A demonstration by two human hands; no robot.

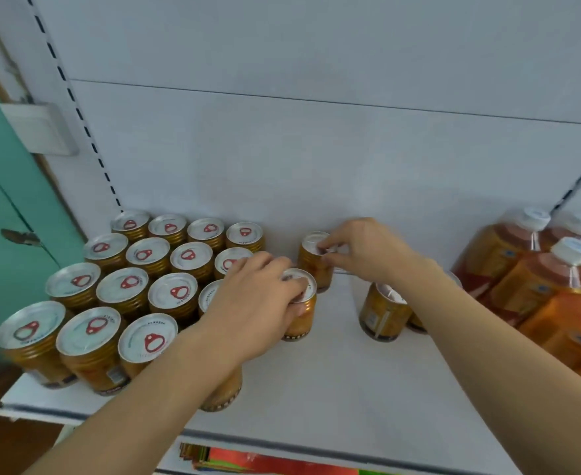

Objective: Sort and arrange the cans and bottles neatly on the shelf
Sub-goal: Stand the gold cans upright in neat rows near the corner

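- My left hand curls its fingers over the silver lid of an upright orange tin can, its long axis vertical, just right of the block of orange cans with red pull rings.
- My right hand pinches the top rim of a second upright orange can near the white back panel.
- A third orange can stands under my right forearm.
- Bare white shelf lies in front, up to its front edge; orange bottles with white caps crowd the right.
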